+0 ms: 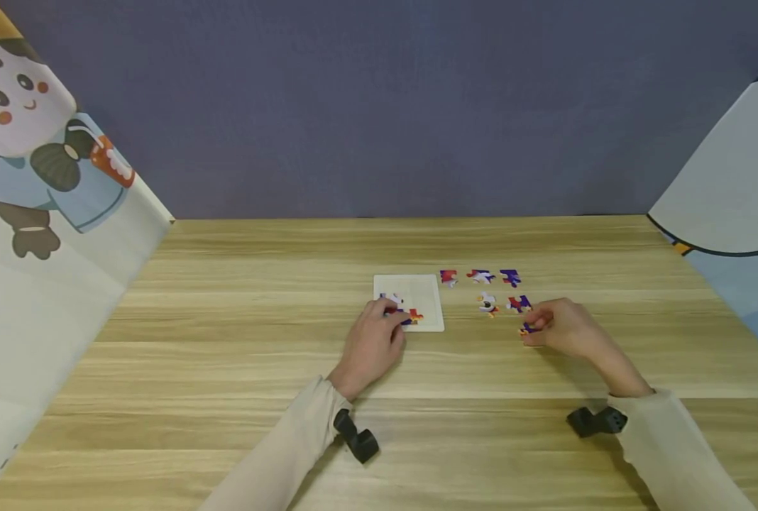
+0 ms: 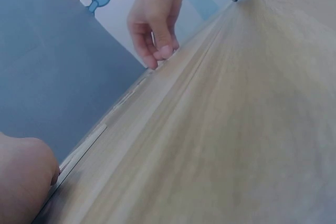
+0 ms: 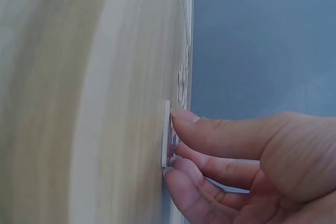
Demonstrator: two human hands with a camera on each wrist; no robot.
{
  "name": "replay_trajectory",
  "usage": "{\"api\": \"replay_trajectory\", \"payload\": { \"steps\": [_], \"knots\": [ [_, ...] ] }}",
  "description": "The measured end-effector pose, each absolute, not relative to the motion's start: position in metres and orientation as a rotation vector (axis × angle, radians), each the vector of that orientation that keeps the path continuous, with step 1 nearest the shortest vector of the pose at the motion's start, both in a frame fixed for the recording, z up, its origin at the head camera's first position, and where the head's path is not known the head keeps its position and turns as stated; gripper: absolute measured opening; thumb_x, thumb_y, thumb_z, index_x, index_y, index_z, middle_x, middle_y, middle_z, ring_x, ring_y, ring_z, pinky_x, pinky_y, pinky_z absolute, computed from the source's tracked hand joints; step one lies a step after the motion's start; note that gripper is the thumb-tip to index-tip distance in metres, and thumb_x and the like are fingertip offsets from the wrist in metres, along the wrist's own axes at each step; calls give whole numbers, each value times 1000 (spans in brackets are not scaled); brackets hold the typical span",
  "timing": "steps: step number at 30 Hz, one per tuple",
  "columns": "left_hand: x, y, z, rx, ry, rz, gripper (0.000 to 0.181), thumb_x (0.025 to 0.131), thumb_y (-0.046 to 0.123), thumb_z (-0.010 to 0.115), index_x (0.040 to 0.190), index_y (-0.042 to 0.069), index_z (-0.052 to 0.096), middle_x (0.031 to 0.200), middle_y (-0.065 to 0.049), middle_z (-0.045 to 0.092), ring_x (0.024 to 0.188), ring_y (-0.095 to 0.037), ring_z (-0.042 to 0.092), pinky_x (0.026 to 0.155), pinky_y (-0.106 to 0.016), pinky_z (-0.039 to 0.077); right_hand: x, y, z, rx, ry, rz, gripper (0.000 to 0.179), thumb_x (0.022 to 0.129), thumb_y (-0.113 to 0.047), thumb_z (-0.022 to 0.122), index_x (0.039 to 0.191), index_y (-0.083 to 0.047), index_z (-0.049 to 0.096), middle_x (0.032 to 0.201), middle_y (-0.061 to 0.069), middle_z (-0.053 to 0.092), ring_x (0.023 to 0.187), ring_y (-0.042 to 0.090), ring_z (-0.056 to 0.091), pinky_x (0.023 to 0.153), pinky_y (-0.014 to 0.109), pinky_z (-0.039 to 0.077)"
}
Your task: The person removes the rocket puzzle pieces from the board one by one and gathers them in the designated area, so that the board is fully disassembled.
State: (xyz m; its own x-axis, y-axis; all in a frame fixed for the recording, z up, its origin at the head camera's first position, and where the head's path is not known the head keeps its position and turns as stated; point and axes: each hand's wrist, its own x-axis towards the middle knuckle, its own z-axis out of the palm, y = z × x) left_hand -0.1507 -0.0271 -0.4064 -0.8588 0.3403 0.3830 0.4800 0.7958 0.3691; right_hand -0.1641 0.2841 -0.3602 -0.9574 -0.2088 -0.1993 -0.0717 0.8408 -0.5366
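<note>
A square white puzzle tray (image 1: 425, 289) lies on the table, with several joined puzzle pieces (image 1: 411, 316) in its lower left part. My left hand (image 1: 371, 346) rests on the tray's left side, fingertips touching those pieces and partly covering them. To the right, my right hand (image 1: 563, 328) pinches a purple and yellow puzzle piece (image 1: 526, 330) between thumb and fingers. In the right wrist view this piece (image 3: 166, 135) appears edge-on, low against the tabletop. Just beyond the right fingertips lies a purple and red puzzle piece (image 1: 517, 304).
Loose pieces lie right of the tray: a red one (image 1: 448, 277), a white and red one (image 1: 481, 276), a purple one (image 1: 510, 277) and one with a white figure (image 1: 487, 304). A dark blue-grey wall (image 1: 404, 113) stands behind the wooden table (image 1: 226, 369).
</note>
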Motion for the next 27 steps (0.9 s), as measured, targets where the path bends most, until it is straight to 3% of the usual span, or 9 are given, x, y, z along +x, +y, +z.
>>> {"api": "replay_trajectory", "payload": {
  "steps": [14, 27],
  "knots": [
    [-150, -28, -407, -628, -2690, -654, 23, 86, 9, 59, 105, 9, 73, 112, -10, 63, 103, -23, 58, 91, -34, 50, -166, 283, -353, -230, 2780, -759, 31, 75, -16, 79, 97, 3, 67, 78, 4, 61, 70, 14, 52, 62, 27, 40],
    [-150, -27, -405, -621, -2689, -671, 23, 87, 8, 60, 105, 9, 73, 111, -9, 64, 101, -22, 58, 90, -33, 51, -180, 242, -348, -364, 2764, -859, 24, 76, -11, 76, 95, 1, 67, 82, 6, 61, 74, 14, 54, 66, 27, 44]
  ]
}}
